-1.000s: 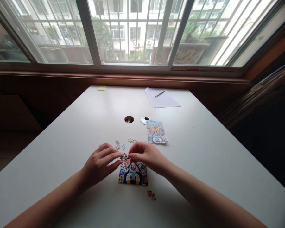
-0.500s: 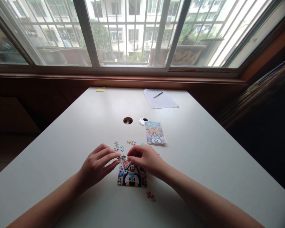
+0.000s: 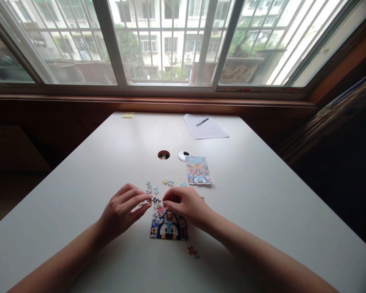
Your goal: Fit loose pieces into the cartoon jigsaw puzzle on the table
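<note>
A partly assembled jigsaw puzzle [image 3: 169,228] with a blue cartoon dog face lies flat on the white table. At its upper left edge, my left hand [image 3: 126,207] pinches a small puzzle piece [image 3: 155,200] between thumb and fingertips. My right hand [image 3: 186,203] covers the puzzle's upper right part, its thumb and index finger closed together close to that piece. Whatever is between the right fingertips is too small and hidden to make out. Loose puzzle pieces [image 3: 149,186] lie just beyond the hands, and a few more pieces [image 3: 193,252] sit at the puzzle's lower right.
Behind my right hand lies a picture card [image 3: 199,170] with the same dog. Farther back are a round cable hole [image 3: 164,155], a metal ring cover [image 3: 183,156], paper sheets [image 3: 209,129] with a pen [image 3: 203,121], and a yellow note [image 3: 128,115]. A barred window stands beyond the table.
My left hand has shifted slightly left, and the piece at its fingertips has moved with it. My right hand stays nearly still over the puzzle.
</note>
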Available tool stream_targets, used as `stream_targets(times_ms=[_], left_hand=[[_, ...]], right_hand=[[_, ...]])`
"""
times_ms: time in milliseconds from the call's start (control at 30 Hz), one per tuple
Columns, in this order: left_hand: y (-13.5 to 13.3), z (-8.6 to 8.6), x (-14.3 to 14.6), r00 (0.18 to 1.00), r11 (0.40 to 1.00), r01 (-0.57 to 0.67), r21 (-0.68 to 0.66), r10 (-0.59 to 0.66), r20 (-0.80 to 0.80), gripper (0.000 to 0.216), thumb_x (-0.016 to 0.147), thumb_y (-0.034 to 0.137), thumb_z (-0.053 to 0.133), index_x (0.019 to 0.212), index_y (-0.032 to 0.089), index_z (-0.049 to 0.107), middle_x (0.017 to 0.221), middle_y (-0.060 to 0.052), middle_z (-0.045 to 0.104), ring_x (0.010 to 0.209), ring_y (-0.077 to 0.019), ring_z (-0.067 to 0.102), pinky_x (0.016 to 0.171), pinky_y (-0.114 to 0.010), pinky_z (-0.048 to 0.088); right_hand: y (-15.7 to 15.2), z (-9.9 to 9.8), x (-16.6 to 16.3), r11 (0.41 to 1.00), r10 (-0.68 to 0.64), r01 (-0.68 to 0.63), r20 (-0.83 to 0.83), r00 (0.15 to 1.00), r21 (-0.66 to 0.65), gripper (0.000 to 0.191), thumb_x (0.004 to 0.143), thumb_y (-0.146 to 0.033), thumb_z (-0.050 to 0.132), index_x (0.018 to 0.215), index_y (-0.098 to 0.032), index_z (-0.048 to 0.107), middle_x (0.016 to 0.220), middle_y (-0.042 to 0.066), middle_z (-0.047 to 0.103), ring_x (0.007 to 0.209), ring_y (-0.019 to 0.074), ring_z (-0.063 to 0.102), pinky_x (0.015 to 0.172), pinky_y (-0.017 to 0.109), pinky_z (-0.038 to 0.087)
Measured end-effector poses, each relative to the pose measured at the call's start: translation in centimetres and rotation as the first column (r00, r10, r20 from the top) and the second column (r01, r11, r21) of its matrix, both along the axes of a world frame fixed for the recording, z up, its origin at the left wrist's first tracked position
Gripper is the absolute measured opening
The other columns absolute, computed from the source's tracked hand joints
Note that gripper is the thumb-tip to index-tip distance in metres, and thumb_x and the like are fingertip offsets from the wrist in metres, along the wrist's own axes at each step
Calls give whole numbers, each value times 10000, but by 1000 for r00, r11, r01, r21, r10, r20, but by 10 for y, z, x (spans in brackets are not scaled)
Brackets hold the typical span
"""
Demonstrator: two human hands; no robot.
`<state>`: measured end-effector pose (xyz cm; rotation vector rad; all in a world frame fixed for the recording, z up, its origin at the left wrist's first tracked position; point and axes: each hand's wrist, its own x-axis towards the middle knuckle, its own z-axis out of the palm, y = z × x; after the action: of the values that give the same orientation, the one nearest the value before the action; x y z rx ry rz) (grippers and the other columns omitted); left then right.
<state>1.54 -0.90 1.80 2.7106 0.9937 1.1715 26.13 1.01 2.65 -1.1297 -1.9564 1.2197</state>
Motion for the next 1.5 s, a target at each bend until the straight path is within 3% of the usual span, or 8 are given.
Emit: stream_targets(times_ms=[300, 600, 967, 1333, 1500], left_hand=[[0, 1, -1, 1000, 1000, 2, -2, -2, 1, 272, 855, 112, 720, 1108, 206, 684, 945, -47, 733, 847, -174, 602, 769, -324, 531], [2, 0, -1, 1000, 1000, 15, -5, -15, 9, 291, 848, 107, 727, 1116, 212, 682, 953, -51, 736, 848, -185, 615, 764, -334, 536], [3, 4, -4, 1000, 1000, 23, 15, -23, 2, 283, 856, 112, 728, 1122, 195, 679, 949, -53, 740, 845, -177, 611, 746, -319, 532], [9, 36, 8, 998, 997, 64, -42, -65, -21, 188, 891, 172, 695, 1077, 201, 704, 917, -53, 735, 840, -175, 637, 748, -314, 545], [11, 27, 29, 994, 987, 91, -136, -82, 70, 145, 935, 216, 644, 1058, 183, 713, 879, -73, 722, 768, -158, 635, 658, -276, 543]], right_hand=[[9, 11, 13, 995, -22, 17, 52, 998, 97, 78, 855, -216, 664, 853, -211, 742, 782, -5, 734, 711, 124, 630, 658, 241, 457], [27, 36, 52, 958, -219, 197, 86, 972, 209, 153, 898, -324, 624, 882, -204, 718, 711, 11, 682, 637, 130, 586, 600, 267, 446], [10, 4, 90, 944, -224, 173, 158, 962, 281, 209, 927, -371, 606, 871, -202, 716, 733, 15, 674, 657, 144, 579, 625, 271, 443], [4, 0, 97, 916, -197, 90, 244, 949, 391, 155, 936, -309, 604, 888, -218, 719, 807, 27, 667, 686, 147, 574, 664, 280, 447], [4, -7, 88, 900, -147, 5, 292, 945, 437, 124, 938, -252, 607, 887, -223, 716, 807, 22, 646, 720, 153, 576, 699, 285, 452]])
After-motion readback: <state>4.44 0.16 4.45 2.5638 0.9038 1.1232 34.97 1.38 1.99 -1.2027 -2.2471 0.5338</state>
